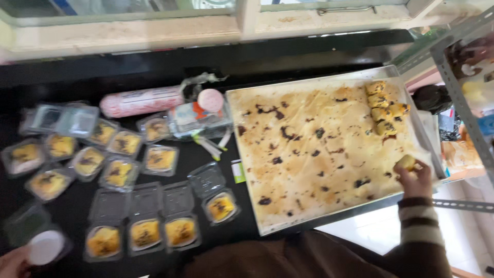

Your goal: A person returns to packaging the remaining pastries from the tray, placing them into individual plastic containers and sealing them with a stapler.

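Black and glossy, the desk runs below a pale window sill and carries a large rectangular metal baking tray lined with stained baking paper. At the tray's far right corner sits a small cluster of yellow pastries with dark bits.

The right hand, coming out of a brown and cream striped sleeve, rests at the tray's right edge with its fingers closed around one small yellow pastry.

The left hand shows only at the lower left corner, touching a small clear plastic container with a white round thing in it; whether its fingers are closed on it cannot be told.

Left of the tray lie many small clear plastic clamshell boxes, some open and empty, most holding a yellow pastry each. Behind them lie a pink cylindrical roll in plastic wrap and a clear bag with a pink round lid.
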